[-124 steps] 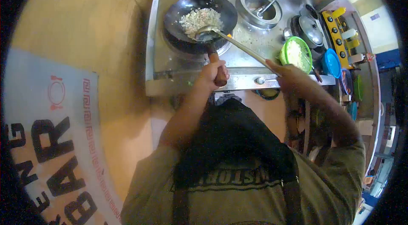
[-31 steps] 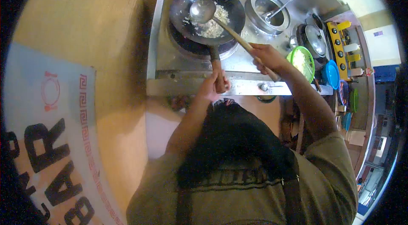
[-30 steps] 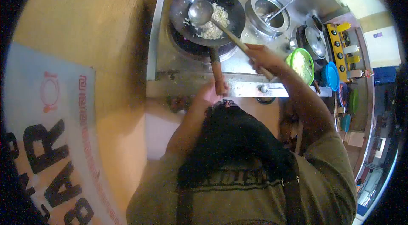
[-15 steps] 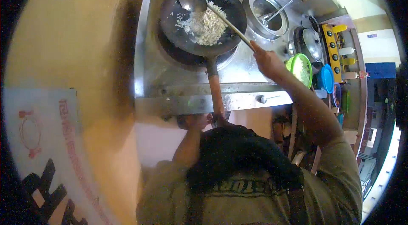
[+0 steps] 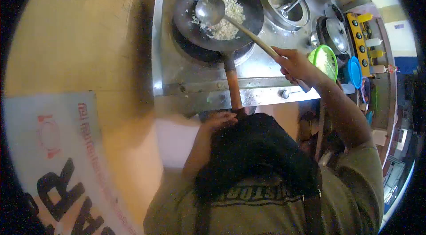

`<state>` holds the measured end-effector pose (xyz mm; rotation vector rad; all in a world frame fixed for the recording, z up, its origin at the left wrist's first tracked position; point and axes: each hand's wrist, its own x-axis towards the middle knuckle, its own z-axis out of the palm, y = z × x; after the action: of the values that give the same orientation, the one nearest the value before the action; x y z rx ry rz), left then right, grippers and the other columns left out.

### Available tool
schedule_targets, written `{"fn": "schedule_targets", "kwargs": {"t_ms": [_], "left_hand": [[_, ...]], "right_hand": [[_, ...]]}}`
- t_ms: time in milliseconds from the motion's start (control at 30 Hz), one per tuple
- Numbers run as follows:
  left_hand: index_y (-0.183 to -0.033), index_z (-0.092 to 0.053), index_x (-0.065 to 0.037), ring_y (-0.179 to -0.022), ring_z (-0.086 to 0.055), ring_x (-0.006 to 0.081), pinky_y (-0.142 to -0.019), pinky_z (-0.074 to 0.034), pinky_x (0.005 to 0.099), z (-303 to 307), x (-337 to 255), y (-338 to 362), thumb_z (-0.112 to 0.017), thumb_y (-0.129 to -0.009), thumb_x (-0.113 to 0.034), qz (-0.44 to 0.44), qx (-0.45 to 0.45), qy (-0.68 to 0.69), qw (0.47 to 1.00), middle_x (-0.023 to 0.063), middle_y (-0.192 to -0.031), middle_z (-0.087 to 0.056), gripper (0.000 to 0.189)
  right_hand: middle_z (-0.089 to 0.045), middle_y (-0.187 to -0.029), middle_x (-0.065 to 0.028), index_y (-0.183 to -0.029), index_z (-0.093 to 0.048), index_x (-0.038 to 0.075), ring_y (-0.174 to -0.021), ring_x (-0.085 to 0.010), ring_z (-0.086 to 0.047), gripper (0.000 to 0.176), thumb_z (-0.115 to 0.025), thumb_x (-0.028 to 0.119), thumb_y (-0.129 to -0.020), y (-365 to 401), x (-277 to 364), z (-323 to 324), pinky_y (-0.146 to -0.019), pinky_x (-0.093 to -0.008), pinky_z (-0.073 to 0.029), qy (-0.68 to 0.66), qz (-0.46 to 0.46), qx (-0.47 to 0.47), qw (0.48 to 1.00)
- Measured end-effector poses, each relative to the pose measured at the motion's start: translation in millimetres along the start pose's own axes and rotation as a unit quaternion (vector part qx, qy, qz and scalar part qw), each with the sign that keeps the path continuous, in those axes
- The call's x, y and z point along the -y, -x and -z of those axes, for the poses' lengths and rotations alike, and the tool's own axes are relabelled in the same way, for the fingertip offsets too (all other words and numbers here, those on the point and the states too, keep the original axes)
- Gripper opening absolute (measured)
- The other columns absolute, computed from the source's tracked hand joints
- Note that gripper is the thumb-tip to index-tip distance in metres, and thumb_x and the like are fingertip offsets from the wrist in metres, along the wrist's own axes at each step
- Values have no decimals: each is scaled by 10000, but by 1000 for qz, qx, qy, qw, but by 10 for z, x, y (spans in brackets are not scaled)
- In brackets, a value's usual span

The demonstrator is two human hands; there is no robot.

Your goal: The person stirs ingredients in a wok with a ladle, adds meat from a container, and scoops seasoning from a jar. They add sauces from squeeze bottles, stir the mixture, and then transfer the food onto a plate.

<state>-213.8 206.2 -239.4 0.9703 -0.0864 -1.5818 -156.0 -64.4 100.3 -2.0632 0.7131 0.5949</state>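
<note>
A dark wok (image 5: 186,22) sits on the stove burner with white rice (image 5: 228,29) spread in its middle. My right hand (image 5: 296,64) is closed around the long handle of a ladle (image 5: 210,10), whose round bowl rests over the left part of the rice. Down by the stove's front edge, my left hand (image 5: 220,120) grips the end of the wok's wooden handle (image 5: 234,88); the dark apron front partly hides its fingers.
Right of the wok stands a round metal pot (image 5: 268,2) with a utensil in it. Farther right are a lidded pan (image 5: 337,35), a green basket (image 5: 333,73) with pale food, a blue bowl (image 5: 354,72) and several squeeze bottles. A wall (image 5: 88,26) borders the left.
The ladle bowl has moved down and right onto the rice, and the rice lies more gathered. My right hand has turned on the handle. The whole view has shifted slightly.
</note>
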Motion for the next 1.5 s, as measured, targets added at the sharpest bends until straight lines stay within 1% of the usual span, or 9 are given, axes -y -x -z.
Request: {"fn": "schedule_targets", "kwargs": {"t_ms": [100, 200, 300, 400, 500, 833, 1067, 1267, 1500], "left_hand": [[-1067, -535, -45, -888, -565, 222, -770, -461, 360, -448, -661, 410, -553, -810, -492, -153, 35, 57, 986, 92, -1012, -571, 516], [-1154, -472, -64, -877, -589, 234, -801, -479, 369, -572, -1133, 372, -580, -843, -326, -137, 118, 286, 941, 130, -1031, -592, 421], [-1162, -458, -80, -873, -570, 252, -711, -492, 396, -700, -1372, 220, -600, -813, -389, -199, 62, 274, 939, 116, -969, -571, 487], [-1132, -477, -106, -751, -567, 199, -641, -503, 369, -658, -1394, 67, -624, -806, -351, -191, 3, 294, 937, 81, -881, -569, 434], [-1105, -484, -106, -637, -532, 146, -597, -498, 353, -699, -1407, -2, -611, -822, -331, -207, -11, 271, 940, 35, -816, -547, 383], [-1040, -482, -91, -624, -524, 130, -592, -487, 334, -734, -1385, 6, -582, -850, -300, -235, -25, 277, 931, 11, -770, -532, 300], [-1040, -488, -94, -628, -519, 138, -589, -480, 333, -731, -1411, 17, -595, -843, -276, -227, -34, 265, 937, 16, -777, -531, 289], [-1028, -501, -106, -641, -524, 142, -577, -481, 326, -741, -1463, 36, -603, -837, -275, -244, -16, 232, 942, 13, -785, -531, 275], [-816, -507, -98, -541, -513, 143, -497, -473, 316, -826, -1501, 48, -629, -818, -244, -225, -66, 286, 929, 9, -669, -513, 190]], "right_hand": [[-437, -536, 5, -1306, -423, 195, -425, -69, -439, 410, -478, 251, -904, -273, -288, -53, -373, -229, -394, -8, 3, 21, 1000], [-539, -588, -75, -1294, -432, 147, -460, -166, -529, 411, -474, 225, -893, -884, -790, -47, -416, -309, -451, 256, 392, -260, 844], [-636, -749, -160, -1282, -431, 102, -621, -268, -615, 419, -484, 195, -877, -89, 144, 2, -583, -375, -497, 97, 28, -49, 994], [-642, -829, -191, -1283, -425, 96, -695, -305, -623, 428, -486, 179, -868, 87, 118, -19, -652, -411, -483, 14, -20, 16, 1000], [-622, -738, -190, -1287, -431, 118, -589, -297, -600, 426, -482, 165, -867, -417, -468, -248, -547, -406, -469, 232, 337, -163, 898], [-596, -653, -176, -1263, -433, 123, -528, -303, -591, 418, -452, 131, -845, -394, -43, -47, -500, -428, -478, 293, 311, -268, 863], [-429, -543, 27, -1290, -438, 131, -381, -81, -412, 433, -499, 223, -872, 126, -168, -91, -324, -241, -389, -108, 58, 62, 991], [-612, -754, -223, -1289, -389, 121, -655, -384, -612, 464, -446, 117, -829, -455, -448, -235, -575, -471, -490, 293, 243, -181, 907], [-607, -758, -204, -1329, -304, 76, -650, -367, -612, 549, -439, 67, -797, -542, -255, -167, -559, -464, -490, 413, 233, -177, 863]]}}
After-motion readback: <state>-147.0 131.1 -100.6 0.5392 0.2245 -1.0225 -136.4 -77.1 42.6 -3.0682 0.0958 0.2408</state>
